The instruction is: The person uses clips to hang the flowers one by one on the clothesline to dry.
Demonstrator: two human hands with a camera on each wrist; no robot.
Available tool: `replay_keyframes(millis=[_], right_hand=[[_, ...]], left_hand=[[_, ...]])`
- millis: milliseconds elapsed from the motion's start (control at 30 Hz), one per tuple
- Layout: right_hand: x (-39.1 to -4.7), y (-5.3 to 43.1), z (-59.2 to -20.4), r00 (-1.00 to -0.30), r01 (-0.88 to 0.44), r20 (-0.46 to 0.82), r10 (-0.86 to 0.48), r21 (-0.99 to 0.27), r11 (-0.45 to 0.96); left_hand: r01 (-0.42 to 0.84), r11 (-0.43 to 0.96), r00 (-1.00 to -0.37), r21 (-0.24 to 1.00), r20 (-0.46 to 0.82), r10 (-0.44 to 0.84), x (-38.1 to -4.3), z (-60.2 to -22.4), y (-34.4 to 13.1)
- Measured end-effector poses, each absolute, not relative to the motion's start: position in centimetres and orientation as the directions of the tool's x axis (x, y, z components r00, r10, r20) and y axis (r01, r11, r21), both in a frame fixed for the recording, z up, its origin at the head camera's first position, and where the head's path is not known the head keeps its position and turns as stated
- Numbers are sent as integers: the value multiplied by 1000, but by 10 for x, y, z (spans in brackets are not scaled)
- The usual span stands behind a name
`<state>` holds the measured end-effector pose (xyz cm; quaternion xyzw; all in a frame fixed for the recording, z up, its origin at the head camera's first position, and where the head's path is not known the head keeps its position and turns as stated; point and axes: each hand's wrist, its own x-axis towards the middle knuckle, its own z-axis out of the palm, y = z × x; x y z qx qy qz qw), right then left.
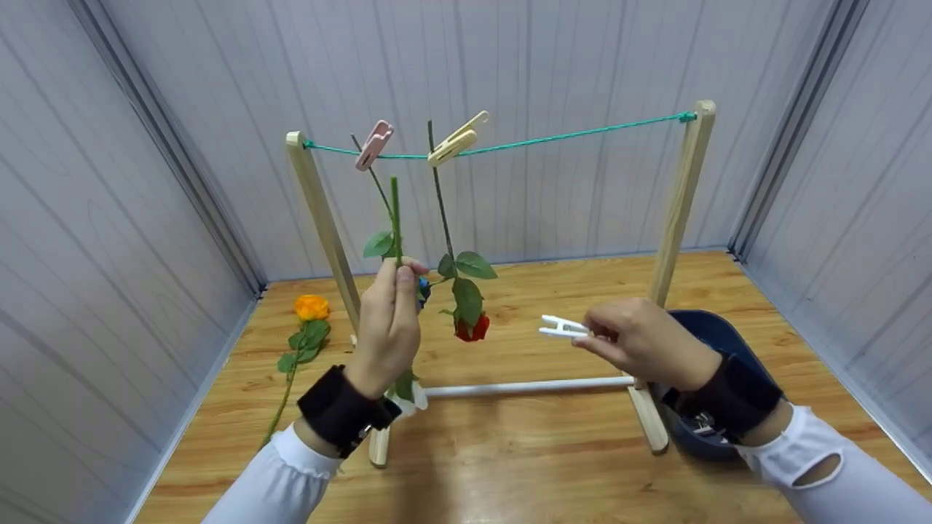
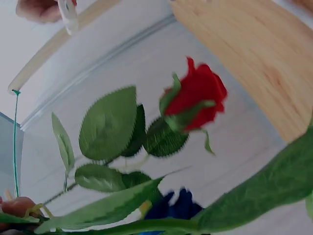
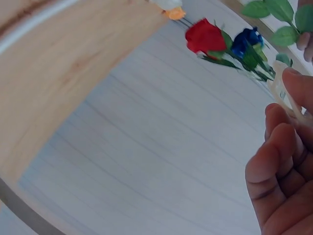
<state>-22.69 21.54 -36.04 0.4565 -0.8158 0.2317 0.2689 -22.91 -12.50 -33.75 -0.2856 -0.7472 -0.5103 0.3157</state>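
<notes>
In the head view my left hand point(image 1: 386, 320) pinches the green stem of a white flower point(image 1: 410, 399), which hangs head down below the hand. My right hand point(image 1: 648, 338) holds a white clothespin point(image 1: 563, 327) by one end, off to the right of the flowers. A red rose point(image 1: 472, 329) hangs upside down from the green cord point(image 1: 575, 135), clipped by a yellow clothespin point(image 1: 455, 145). Beside it a pink clothespin point(image 1: 375, 145) clips the stem of a blue flower point(image 1: 424, 292), partly hidden by my left hand. The right wrist view shows the blue flower point(image 3: 246, 41) beside the red rose.
The cord runs between two wooden posts point(image 1: 681, 207), joined low down by a white bar point(image 1: 528, 386). An orange flower point(image 1: 312, 308) lies on the wooden table at the left. Behind my right wrist stands a dark blue bin point(image 1: 710, 327) with clothespins inside.
</notes>
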Motion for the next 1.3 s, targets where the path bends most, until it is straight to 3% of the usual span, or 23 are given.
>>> replay_keyframes(millis=[133,433,700,867,1300], right_hand=[[-231,215,-343,-439,-868,656,-614,-133,478],[-242,209,-297,-387,-858,705,-594,-39,513],[-252,201,-264,-409,-823,712,-571,-17,568],[-258,198,-248,-406,-812,729,-551,-10,584],[-267,182,-208,-386,-811,757,-527,-7,585]], left_hand=[[715,254,-693,652,709,130,-230,-337,-109],[659,204,-753,724,637,168,-237,-332,-74],[574,139,-816,807,549,181,-248,-322,-47],[552,78,-826,830,532,187,-257,-317,-32],[527,100,-844,844,505,181,-281,-309,-13]])
